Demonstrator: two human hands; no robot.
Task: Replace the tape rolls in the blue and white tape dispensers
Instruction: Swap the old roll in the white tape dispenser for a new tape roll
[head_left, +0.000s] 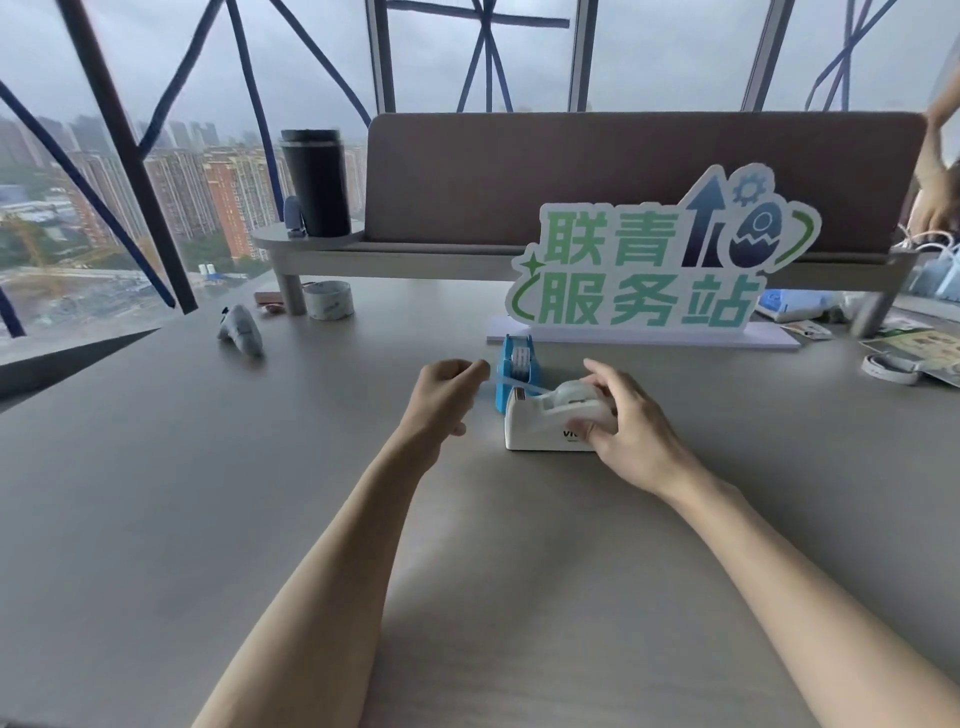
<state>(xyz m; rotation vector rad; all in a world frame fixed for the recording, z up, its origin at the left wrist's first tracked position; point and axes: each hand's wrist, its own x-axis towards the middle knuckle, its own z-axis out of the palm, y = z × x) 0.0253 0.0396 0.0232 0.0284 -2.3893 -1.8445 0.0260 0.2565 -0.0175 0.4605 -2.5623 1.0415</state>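
The white tape dispenser sits on the grey table with a clear tape roll seated in it. My right hand grips its rear end and the roll. A strip of clear tape stretches from the roll leftward to my left hand, whose fingertips pinch its end. Just behind stands the small blue tape dispenser, upright, with a white roll inside.
A large green-lettered sign stands behind the dispensers. At the back left lie a wide tape roll and a grey handheld object. A black tumbler is on the raised shelf. Tape rolls and papers lie at far right, near another person's hand.
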